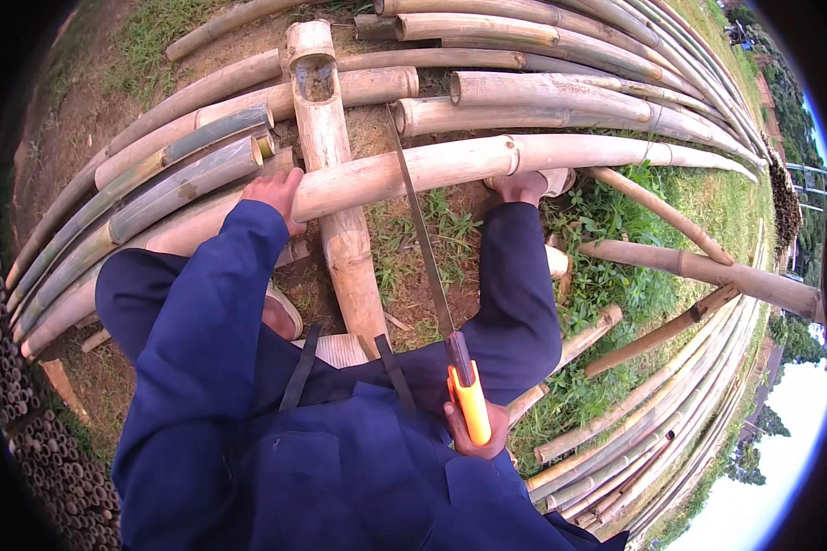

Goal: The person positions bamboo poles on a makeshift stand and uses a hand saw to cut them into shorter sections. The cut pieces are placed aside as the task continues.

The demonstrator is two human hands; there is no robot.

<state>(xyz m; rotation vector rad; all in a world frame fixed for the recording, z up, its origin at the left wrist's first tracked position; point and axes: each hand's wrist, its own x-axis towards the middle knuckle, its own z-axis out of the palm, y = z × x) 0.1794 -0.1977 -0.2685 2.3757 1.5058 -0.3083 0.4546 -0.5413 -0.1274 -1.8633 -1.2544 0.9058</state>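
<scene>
Dark blue jacket [358, 468] cloth fills the bottom of the frame. At lower centre-right, my right hand [480, 433] wraps the orange handle of a saw [420, 225], its blade crossing a long bamboo pole [455, 163] at upper centre. My left hand [277, 196] lies over that pole; whether its fingers grip, I cannot tell.

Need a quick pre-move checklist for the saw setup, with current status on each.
1. Saw held: ok, right hand wraps its orange handle.
2. Long bamboo pole steadied: ok, left hand rests on it.
3. Pole backed from below: ok, it lies across the notched bamboo crosspiece.
4. Left hand apart from blade: ok, visible gap.
5. Teeth touching pole: cannot tell; the blade crosses it in view, contact unclear.
</scene>
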